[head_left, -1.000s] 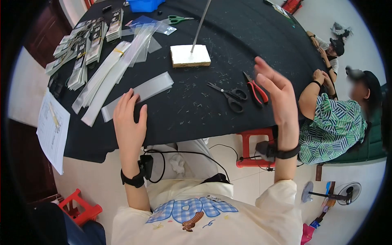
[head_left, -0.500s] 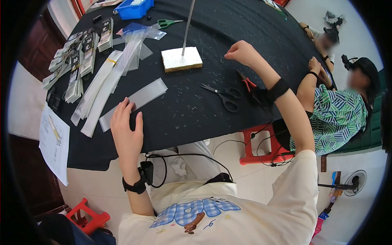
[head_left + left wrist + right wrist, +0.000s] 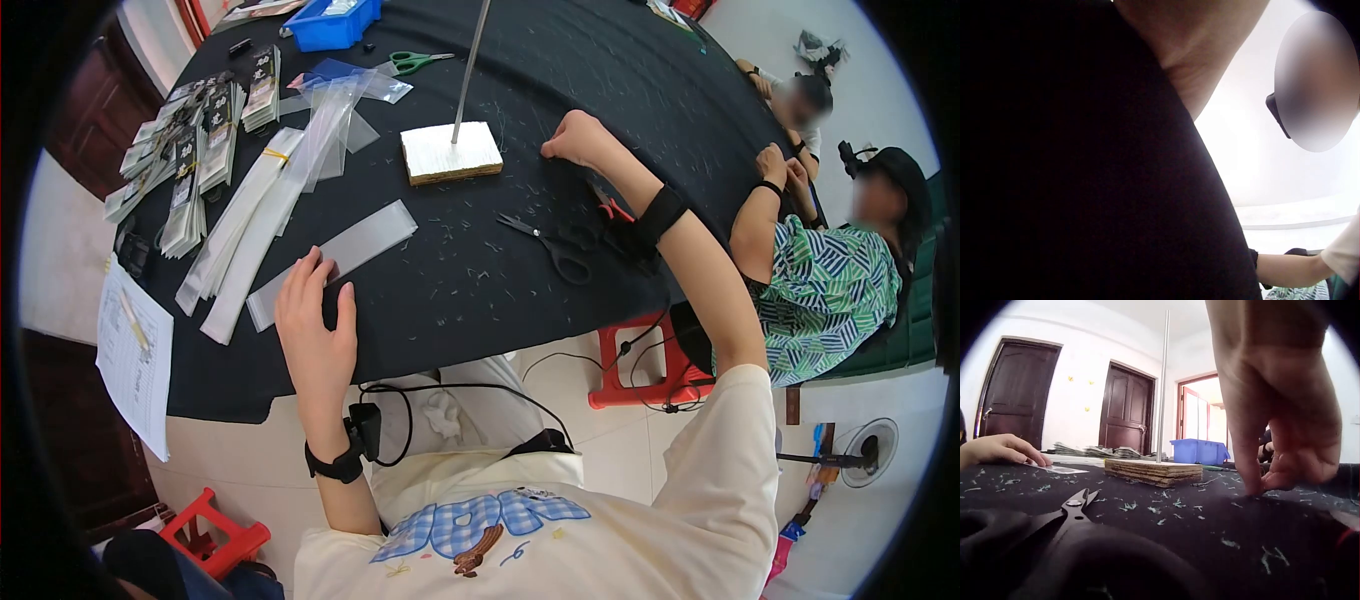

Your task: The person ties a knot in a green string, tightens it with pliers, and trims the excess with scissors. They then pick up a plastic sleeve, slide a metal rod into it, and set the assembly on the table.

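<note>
My left hand rests at the table's near edge, fingers loosely extended, fingertips on the end of a flat stack of clear plastic sleeves. Its wrist view shows mostly a dark surface and skin. Farther right, my right hand reaches down to the black cloth with its fingers curled. In the right wrist view its thumb and fingertips meet low at the cloth; I cannot tell whether a scrap is between them. Black-handled scissors and red-handled pliers lie near the right wrist, partly in shadow.
A white-topped block bears an upright metal rod. Bundled printed packets, long clear sleeves, green scissors and a blue bin lie beyond. Small scraps litter the cloth. Two people sit to the right.
My right hand has come from the right, raised and spread, down to the cloth beyond the pliers, its fingers now curled. The left hand stays on the sleeves.
</note>
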The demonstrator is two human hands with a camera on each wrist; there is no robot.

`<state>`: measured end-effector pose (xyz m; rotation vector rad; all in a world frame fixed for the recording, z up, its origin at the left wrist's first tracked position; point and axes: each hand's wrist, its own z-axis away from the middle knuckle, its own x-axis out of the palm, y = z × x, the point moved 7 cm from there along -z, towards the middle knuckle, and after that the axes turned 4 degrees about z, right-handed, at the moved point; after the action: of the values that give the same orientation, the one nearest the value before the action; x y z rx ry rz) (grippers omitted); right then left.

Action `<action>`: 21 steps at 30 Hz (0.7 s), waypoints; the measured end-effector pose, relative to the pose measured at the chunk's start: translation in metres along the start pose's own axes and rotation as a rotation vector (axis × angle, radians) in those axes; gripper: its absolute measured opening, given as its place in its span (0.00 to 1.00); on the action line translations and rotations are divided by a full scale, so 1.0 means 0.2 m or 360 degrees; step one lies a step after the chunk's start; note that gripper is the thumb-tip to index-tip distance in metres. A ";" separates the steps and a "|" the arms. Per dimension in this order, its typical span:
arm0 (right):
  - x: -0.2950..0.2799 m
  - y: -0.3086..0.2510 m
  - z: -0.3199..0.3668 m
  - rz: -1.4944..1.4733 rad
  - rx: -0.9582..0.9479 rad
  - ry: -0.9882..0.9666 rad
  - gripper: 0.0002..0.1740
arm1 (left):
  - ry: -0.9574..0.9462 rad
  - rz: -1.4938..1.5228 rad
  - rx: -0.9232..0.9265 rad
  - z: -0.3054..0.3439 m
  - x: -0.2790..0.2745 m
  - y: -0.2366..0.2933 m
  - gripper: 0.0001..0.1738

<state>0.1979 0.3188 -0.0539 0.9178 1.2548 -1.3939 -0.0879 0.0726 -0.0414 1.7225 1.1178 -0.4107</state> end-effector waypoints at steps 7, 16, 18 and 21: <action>-0.13 -0.26 0.21 -0.0297 -0.0651 0.0527 0.15 | -0.0006 0.0013 -0.0004 0.00 0.00 0.00 0.15; 0.06 -0.41 0.21 -0.0125 -0.0706 0.0023 0.33 | -0.0055 0.0051 -0.0048 0.01 0.01 0.00 0.16; 0.06 -0.43 0.22 -0.0082 -0.0772 0.0068 0.30 | -0.0057 0.0057 -0.0030 0.01 0.01 0.01 0.16; 0.10 -0.47 0.23 -0.0182 -0.0819 0.0103 0.28 | -0.0083 0.0073 -0.0090 0.01 0.01 0.01 0.16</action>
<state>0.1060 0.2649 -0.0438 0.5431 1.6350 -1.0516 -0.0847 0.0726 -0.0433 1.6755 1.0412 -0.3896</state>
